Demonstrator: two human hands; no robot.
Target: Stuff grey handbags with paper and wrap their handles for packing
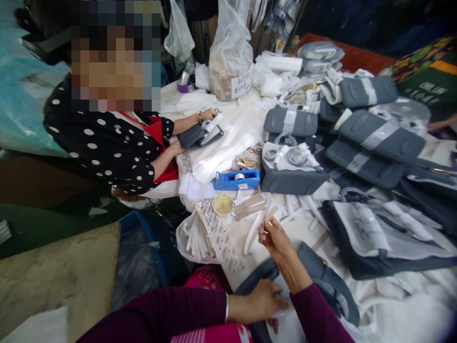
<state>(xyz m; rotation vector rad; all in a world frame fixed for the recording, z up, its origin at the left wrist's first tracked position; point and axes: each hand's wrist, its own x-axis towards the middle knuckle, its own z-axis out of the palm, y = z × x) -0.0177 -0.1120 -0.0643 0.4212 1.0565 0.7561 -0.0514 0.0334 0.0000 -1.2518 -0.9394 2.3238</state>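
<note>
My left hand (pixel 262 301) rests low in the view with its fingers curled on a dark grey bag (pixel 255 276). White wrapping (pixel 285 328) lies on that bag under the fingers, and my forearm hides part of it. Raised over the table edge, my right hand (pixel 276 238) is closed in a pinch on a thin pale strip (pixel 272 212). Beyond it lie several flat paper strips (pixel 252 206) and a round tub of yellowish paste (pixel 223 204). A blue tape dispenser (pixel 237 180) stands just behind the tub.
Stacked grey bags (pixel 382 136) with wrapped handles crowd the right side. Across the table a person (pixel 107 138) in a dotted top handles a small grey bag (pixel 200 136). A plastic bag of white strips (pixel 196 238) hangs at the table edge, beside a blue crate (pixel 143 257).
</note>
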